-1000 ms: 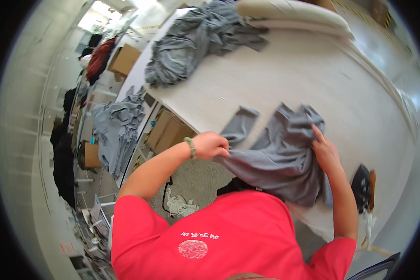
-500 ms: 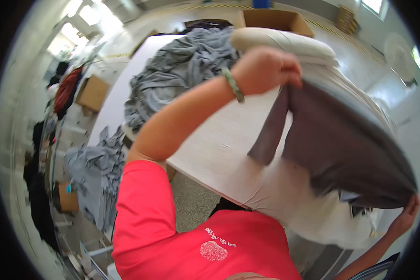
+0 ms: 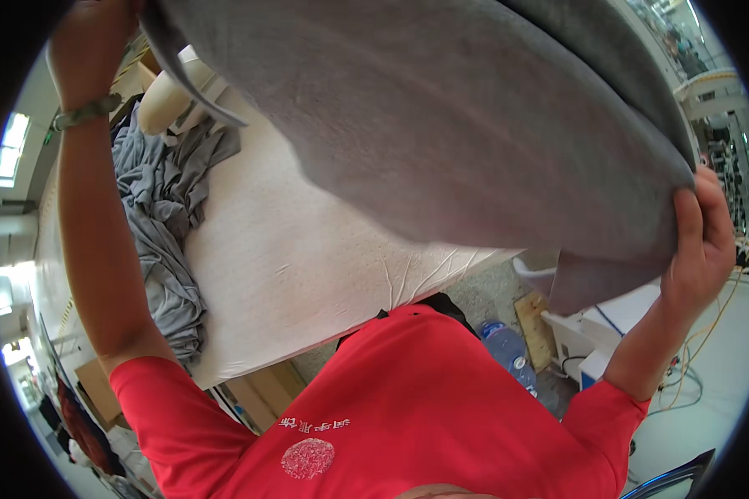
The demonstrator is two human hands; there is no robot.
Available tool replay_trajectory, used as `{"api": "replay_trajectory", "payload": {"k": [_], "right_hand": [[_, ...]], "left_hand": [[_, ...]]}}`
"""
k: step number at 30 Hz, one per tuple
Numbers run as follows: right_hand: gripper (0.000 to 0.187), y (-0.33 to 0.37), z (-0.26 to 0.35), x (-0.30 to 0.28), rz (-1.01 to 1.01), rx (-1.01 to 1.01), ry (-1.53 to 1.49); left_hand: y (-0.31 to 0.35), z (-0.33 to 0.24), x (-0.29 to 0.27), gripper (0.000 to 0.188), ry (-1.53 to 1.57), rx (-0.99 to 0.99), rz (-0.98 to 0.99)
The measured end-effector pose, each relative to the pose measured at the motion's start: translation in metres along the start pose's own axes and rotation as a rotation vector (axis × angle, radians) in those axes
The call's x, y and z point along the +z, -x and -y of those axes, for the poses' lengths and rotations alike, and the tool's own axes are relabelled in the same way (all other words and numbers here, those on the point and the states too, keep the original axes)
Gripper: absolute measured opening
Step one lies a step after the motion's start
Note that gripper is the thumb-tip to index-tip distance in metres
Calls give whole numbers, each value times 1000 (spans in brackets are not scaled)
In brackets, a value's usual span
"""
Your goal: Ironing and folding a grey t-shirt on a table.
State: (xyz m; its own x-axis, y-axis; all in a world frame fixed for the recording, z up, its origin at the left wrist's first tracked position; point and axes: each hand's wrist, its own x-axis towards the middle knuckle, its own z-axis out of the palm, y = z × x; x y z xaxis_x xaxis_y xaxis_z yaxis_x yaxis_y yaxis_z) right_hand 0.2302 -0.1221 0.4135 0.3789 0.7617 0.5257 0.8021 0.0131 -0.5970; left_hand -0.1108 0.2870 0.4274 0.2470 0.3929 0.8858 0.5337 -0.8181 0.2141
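- Two hands of mine lift the gray cloth (image 3: pixel 449 133), which spans from 11 to 3 o'clock.
- My left hand (image 3: pixel 96 50), at 10 o'clock, grasps its upper corner; the fingertips run out of view.
- My right hand (image 3: pixel 699 241), at 3 o'clock, pinches the opposite edge between thumb and fingers.
- The table's (image 3: pixel 266 245) near edge slants from 8 toward 3 o'clock, in front of my body.
- Pale tabletop stretches between the crumpled gray pile (image 3: pixel 162 249) at 9 o'clock and the cloth's raised lower edge.
- The cloth looks smooth and matte, with a narrow strip dangling near my left hand.
- Creases ridge the table's covering; a rounded, cream-colored roll (image 3: pixel 160 106) lies at 10 o'clock.
- A bluish clear bottle (image 3: pixel 506 345) is down at 4 o'clock.
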Motion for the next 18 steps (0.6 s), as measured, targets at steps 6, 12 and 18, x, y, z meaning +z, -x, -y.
{"api": "replay_trajectory", "payload": {"k": [6,12,18], "right_hand": [[18,40,-26,24,-33,399,-125],[25,40,-110,35,-117,545,121],[30,-13,-131,-27,-524,358,104]], "left_hand": [[15,-16,100,22,582,-449,394],[46,-22,249,27,113,134,495],[-31,-57,293,31,251,12,379]]}}
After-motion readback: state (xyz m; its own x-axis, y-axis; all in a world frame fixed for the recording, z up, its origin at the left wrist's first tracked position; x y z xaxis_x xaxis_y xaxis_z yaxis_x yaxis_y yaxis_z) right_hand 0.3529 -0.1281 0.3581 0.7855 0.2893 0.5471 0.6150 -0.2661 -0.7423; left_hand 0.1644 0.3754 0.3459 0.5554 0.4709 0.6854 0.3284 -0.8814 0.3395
